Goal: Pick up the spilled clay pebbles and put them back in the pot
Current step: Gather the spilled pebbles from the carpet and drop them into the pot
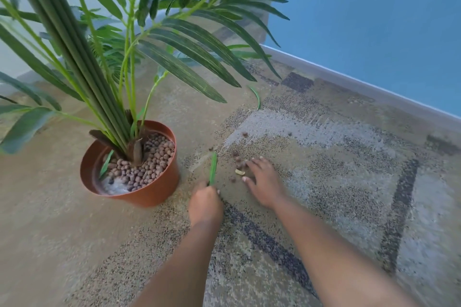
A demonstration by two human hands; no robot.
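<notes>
A home room is indicated by a patterned carpet (pixel 324 182), a potted palm (pixel 129 164), a blue wall (pixel 374 20) and a skirting board (pixel 349 82).

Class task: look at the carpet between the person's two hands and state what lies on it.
In the head view, between the left hand and right hand lie brown clay pebbles and one pale scrap on the carpet.

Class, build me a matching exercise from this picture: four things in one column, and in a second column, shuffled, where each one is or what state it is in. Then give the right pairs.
Things:
1. left hand
2. right hand
3. pot
4. loose pebbles

Places or states:
A. lying on the carpet by the fingertips
B. closed on a green leaf
C. spread flat, palm down
D. upright, part filled with pebbles

Pairs: 1-B, 2-C, 3-D, 4-A
</notes>
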